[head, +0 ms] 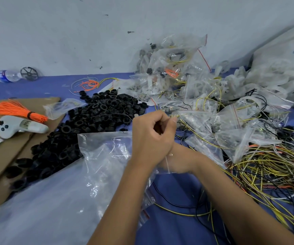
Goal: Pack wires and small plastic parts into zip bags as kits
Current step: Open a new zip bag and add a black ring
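- zip bag [169, 167], small and clear, sits between both hands above the blue table [174, 191].
- left hand [151, 137] curls its fingers, pinching something thin at the fingertips.
- right hand [179, 161] lies mostly hidden beneath; its grip cannot be told.
- black plastic rings [96, 110] are heaped just left, loose wires [266, 167] right.

1. Black plastic rings [96, 114] heaped at ten o'clock on the blue surface.
2. Filled zip bags [178, 71] piled at one o'clock.
3. Yellow, black and orange wires [269, 167] tangled at four o'clock.
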`<state>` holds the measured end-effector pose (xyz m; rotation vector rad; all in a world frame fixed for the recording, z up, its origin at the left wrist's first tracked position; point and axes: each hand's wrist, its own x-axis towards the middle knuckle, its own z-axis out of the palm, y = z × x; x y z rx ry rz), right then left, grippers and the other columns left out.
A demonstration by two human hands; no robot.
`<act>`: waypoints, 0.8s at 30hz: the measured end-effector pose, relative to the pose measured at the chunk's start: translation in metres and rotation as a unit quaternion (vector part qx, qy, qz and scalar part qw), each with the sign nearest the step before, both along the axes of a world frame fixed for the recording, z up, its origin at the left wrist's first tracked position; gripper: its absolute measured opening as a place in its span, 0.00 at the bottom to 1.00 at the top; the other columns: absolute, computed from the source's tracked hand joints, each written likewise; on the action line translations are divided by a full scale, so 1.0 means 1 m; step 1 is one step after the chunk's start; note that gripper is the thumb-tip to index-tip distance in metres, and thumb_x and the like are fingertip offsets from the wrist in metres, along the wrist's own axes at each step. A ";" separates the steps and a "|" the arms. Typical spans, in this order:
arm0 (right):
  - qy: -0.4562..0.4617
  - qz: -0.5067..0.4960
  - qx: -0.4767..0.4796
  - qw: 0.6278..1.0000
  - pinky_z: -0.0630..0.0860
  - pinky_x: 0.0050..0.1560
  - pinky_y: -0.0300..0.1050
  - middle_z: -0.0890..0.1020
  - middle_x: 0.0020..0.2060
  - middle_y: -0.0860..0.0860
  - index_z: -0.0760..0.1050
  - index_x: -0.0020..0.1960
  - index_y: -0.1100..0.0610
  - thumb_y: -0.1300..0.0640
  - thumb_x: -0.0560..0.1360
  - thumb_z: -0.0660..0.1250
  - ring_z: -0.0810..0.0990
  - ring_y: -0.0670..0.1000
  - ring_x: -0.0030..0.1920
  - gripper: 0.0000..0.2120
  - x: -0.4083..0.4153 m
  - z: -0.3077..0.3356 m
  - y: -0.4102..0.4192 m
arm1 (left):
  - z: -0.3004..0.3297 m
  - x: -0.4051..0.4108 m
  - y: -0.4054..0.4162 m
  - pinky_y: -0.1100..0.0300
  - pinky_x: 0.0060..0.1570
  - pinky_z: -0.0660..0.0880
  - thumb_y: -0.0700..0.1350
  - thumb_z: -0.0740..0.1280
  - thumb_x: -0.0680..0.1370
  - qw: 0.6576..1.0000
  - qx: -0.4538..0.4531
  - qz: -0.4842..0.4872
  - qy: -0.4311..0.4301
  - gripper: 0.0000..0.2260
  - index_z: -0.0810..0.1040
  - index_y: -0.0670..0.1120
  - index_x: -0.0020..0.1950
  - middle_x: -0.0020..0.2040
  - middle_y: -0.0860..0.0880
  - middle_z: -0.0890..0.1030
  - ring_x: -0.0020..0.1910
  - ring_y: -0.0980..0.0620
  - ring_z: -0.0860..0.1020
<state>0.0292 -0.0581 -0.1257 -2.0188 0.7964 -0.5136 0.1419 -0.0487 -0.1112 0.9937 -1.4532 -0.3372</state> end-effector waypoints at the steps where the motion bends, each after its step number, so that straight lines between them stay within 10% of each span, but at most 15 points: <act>1: 0.005 -0.001 0.018 1.000 0.72 0.40 0.29 0.79 0.31 0.40 0.75 0.42 0.59 0.78 0.72 0.64 0.75 0.34 0.34 0.15 0.000 0.002 0.001 | 0.000 0.001 0.000 0.66 0.30 0.62 0.42 0.71 0.76 1.000 -0.002 0.001 0.003 0.17 0.70 0.47 0.30 0.26 0.55 0.68 0.27 0.58 0.65; 9: -0.033 -0.153 -0.035 0.987 0.78 0.36 0.52 0.82 0.33 0.60 0.80 0.42 0.64 0.75 0.71 0.60 0.80 0.50 0.34 0.12 -0.018 0.027 -0.009 | -0.013 -0.008 -0.004 0.62 0.32 0.64 0.47 0.69 0.77 0.997 0.021 0.077 -0.010 0.16 0.70 0.47 0.31 0.26 0.54 0.69 0.28 0.55 0.68; 14: 0.059 -0.446 -0.244 0.859 0.79 0.50 0.48 0.85 0.48 0.50 0.84 0.54 0.52 0.65 0.74 0.68 0.83 0.54 0.44 0.13 -0.063 0.020 -0.022 | -0.026 -0.023 -0.002 0.52 0.35 0.74 0.54 0.67 0.76 0.978 0.141 0.050 -0.144 0.15 0.72 0.49 0.33 0.27 0.55 0.74 0.30 0.53 0.73; 18: 0.251 -0.368 -0.231 0.865 0.78 0.52 0.54 0.75 0.62 0.51 0.72 0.72 0.46 0.65 0.74 0.66 0.79 0.60 0.55 0.29 -0.083 0.007 -0.021 | -0.033 -0.032 0.002 0.51 0.40 0.78 0.57 0.67 0.75 0.945 0.197 0.021 -0.260 0.13 0.75 0.49 0.38 0.33 0.53 0.79 0.37 0.49 0.79; 24: 0.275 -0.403 -0.193 0.851 0.80 0.49 0.53 0.83 0.49 0.52 0.76 0.65 0.49 0.52 0.76 0.71 0.82 0.59 0.51 0.18 -0.082 0.000 -0.023 | -0.035 -0.032 0.004 0.52 0.41 0.77 0.56 0.67 0.76 0.926 0.192 0.014 -0.325 0.12 0.74 0.51 0.38 0.35 0.53 0.78 0.39 0.48 0.77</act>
